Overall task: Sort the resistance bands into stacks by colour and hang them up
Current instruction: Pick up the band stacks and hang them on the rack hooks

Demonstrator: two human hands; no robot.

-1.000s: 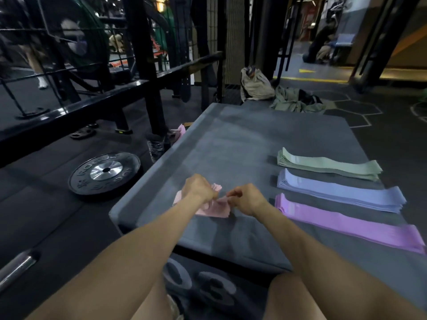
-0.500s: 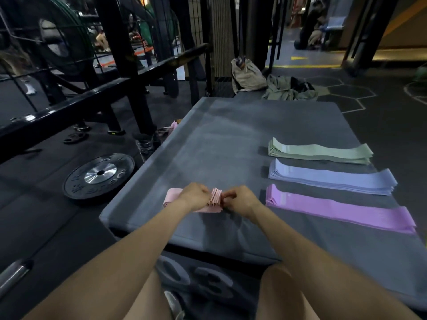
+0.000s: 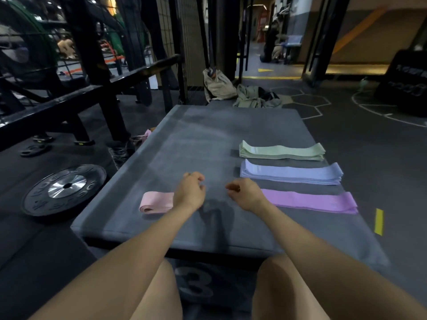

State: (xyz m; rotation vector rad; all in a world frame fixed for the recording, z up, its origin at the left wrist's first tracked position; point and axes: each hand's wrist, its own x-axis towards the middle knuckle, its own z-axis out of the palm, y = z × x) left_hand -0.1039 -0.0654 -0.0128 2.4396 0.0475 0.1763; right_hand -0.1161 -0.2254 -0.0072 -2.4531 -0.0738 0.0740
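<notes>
- Readable writing: a large grey "3" (image 3: 195, 282) on the dark front of the block under the padded desk (image 3: 184, 144). The raised lettering round the weight plate (image 3: 65, 189) on the floor at the left is too blurred to read, as is the lettering on the black box (image 3: 406, 84) far right.
- Four lots of bands lie on the desk. Three stacks sit in a row on the right half: green stack (image 3: 282, 152) farthest, blue stack (image 3: 291, 173) in the middle, purple stack (image 3: 309, 200) nearest. How many bands each holds cannot be counted.
- The pink bands (image 3: 157, 202) lie flat near the left front edge, well apart from the other three, their right end hidden behind the left wrist.
- Two hands are over the desk, apart from each other. The left hand (image 3: 190, 190) has loosely curled fingers and no grip on anything; the right hand (image 3: 245, 192) is the same, its wrist covering the near end of the purple stack.
- One weight plate lies on the floor left, with smaller dark plates (image 3: 34, 150) beyond it; a beige bag (image 3: 218, 86) and crumpled clothes (image 3: 256, 98) lie past the far end of the desk.
- Half a second ago both hands pinched the bunched-up pink bands between them; now those bands lie flat and both hands have let go and moved apart.
</notes>
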